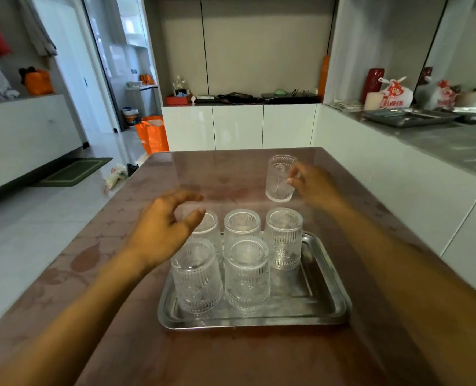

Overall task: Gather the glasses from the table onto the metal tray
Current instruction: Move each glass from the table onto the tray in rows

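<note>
Metal tray: sits on the brown patterned desk, near its front edge; the right-hand part of its floor is bare.
Glasses on tray: five ribbed clear glasses stand upside down in two rows.
Back row: back-left glass, partly hidden by the left hand; back-middle glass; back-right glass.
Front row: front-left glass and front-middle glass, just beside each other.
Sixth glass: off the tray, above the desk beyond the tray's far edge, tilted slightly, rim at the top.
Right hand: pinches the sixth glass on its right side, fingertips against the glass wall; the forearm reaches in from the lower right.
Left hand: fingers spread and loosely curled, holding nothing, hovering over the back-left glass; whether it touches the glass, I cannot tell.
Background: a second steel tray lies on the grey side counter at right; an orange bag stands on the floor beyond the desk.
</note>
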Motion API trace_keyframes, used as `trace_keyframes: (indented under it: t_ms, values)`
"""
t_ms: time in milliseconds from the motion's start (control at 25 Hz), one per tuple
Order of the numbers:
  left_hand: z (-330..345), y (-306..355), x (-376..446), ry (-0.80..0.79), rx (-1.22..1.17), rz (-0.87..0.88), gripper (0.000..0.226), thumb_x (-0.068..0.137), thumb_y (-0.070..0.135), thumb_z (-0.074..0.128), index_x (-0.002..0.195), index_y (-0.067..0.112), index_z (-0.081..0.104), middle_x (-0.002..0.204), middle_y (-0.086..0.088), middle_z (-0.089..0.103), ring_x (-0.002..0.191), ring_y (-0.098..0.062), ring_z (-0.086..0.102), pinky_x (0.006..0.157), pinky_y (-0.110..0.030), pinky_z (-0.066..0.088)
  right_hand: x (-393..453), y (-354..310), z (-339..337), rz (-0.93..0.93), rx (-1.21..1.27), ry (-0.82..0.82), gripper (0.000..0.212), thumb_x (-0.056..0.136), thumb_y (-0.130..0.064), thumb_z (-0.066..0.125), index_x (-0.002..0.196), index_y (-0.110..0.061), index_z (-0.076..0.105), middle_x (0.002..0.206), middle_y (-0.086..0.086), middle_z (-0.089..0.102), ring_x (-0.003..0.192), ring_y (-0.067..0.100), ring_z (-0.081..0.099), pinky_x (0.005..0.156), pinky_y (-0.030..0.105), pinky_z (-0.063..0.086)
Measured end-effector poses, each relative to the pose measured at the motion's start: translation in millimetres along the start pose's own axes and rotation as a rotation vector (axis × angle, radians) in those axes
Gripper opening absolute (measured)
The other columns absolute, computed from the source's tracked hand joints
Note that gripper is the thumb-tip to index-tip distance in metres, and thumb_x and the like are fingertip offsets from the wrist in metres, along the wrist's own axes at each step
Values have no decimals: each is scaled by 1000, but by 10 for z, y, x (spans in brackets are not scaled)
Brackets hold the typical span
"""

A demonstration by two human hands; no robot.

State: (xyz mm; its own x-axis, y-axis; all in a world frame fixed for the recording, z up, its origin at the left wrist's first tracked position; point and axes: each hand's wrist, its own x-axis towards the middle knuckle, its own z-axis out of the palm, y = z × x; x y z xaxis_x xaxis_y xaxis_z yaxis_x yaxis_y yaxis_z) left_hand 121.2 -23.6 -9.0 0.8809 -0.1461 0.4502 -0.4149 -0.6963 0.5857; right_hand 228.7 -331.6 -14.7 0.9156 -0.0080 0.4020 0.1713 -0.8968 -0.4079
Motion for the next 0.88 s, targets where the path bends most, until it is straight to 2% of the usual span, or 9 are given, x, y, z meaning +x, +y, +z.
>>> trace_keyframes:
  t_ms: [80,200,280,400,520,640,720,800,880]
  values:
    - [21,162,47,58,-35,-7,33,91,27,67,123,20,67,117,12,61,70,-6,58,67,3,39,-137,-49,-341,-51,-4,99,15,95,-26,60,105,-14,61,102,8,72,78,21,61,65,31,49]
    - [48,481,71,89,-114,56,51,86,25,73,134,23,58,125,6,65,102,-10,59,83,-1,38,-430,-232,-885,-149,91,186,17,95,-27,61,107,-15,61,106,7,72,81,18,62,61,21,43]
    - [82,711,49,15,-185,107,74,78,32,80,142,33,44,128,8,61,114,-6,56,92,-13,41,-683,-416,-1168,-238,158,106,14,95,-31,61,105,-22,60,105,1,71,88,17,65,71,26,48]
    - [160,1022,-26,-154,-395,127,101,65,41,88,147,43,28,136,15,54,121,1,55,95,-12,46,-1124,-677,-1318,-357,240,-74,11,94,-35,60,104,-30,58,99,-11,68,89,6,65,73,27,51]
    - [193,1100,-137,-80,-499,85,92,57,49,90,135,44,42,132,17,60,117,1,60,98,-26,53,-1450,-791,-1260,-442,342,-95,13,95,-32,60,107,-30,57,95,-10,68,88,5,67,70,20,54]
    - [205,1092,-243,-36,-639,53,87,50,41,95,126,41,51,120,16,67,112,1,64,96,-28,56,-1691,-789,-995,-94,835,54,29,92,-40,63,119,-31,56,108,4,70,88,19,71,69,34,60]
    - [264,1101,-333,-75,-728,84,88,51,30,96,126,38,51,121,15,68,115,-3,65,97,-25,55,-1870,-809,-786,328,1210,-239,52,85,-62,57,124,-28,59,118,15,69,83,30,72,64,43,58]
    - [370,1140,-445,-127,-705,121,87,51,24,96,124,38,51,117,22,68,113,2,64,92,-13,51,-2029,-826,-634,509,1552,-600,70,85,-70,48,125,-14,63,109,22,71,75,33,70,60,40,56]
    - [439,1157,-550,-160,-653,142,88,54,20,96,127,36,48,116,27,65,113,6,62,90,-7,47,-2062,-797,-582,567,1761,-581,69,88,-65,51,124,-8,64,103,22,71,73,30,69,57,36,57]
